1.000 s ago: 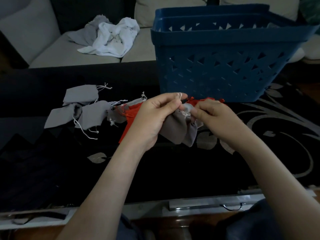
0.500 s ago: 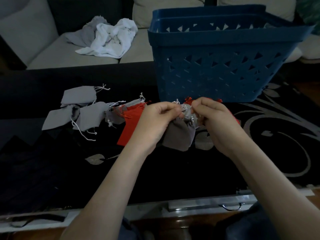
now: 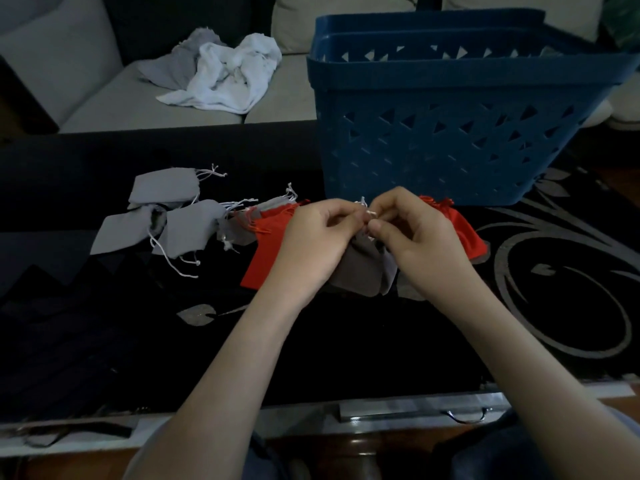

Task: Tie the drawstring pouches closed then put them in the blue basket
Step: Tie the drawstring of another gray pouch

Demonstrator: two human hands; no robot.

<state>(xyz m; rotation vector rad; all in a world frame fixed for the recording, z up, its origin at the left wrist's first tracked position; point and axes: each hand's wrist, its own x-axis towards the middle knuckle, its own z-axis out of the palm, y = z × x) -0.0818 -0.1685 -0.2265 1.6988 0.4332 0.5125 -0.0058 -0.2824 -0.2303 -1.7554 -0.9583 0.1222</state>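
Both hands are up off the dark table (image 3: 346,348), working one grey pouch (image 3: 363,275) between them. The left hand (image 3: 315,237) and the right hand (image 3: 415,237) each pinch the pale drawstring (image 3: 367,212) at the gathered neck, fingertips all but touching. In this dim light I can't say whether a knot has formed. The pouch hangs from that pinch with its long axis running down and back toward the person, its body bunched under the left palm. The blue basket (image 3: 450,143) stands straight beyond the knuckles, its near wall just behind them and its rim well above. So I'd judge the pouch must go up and forward over the rim, and the right hand is the better placed, sitting nearer the basket's middle. Two red pouches (image 3: 273,233) (image 3: 465,233) lie under and beside the hands, and several grey pouches (image 3: 187,230) wait off to the left, cords loose. Against a second ago, the hands have closed in on each other and the left no longer lifts the cord high. The basket and the spare pouches lie as they did.
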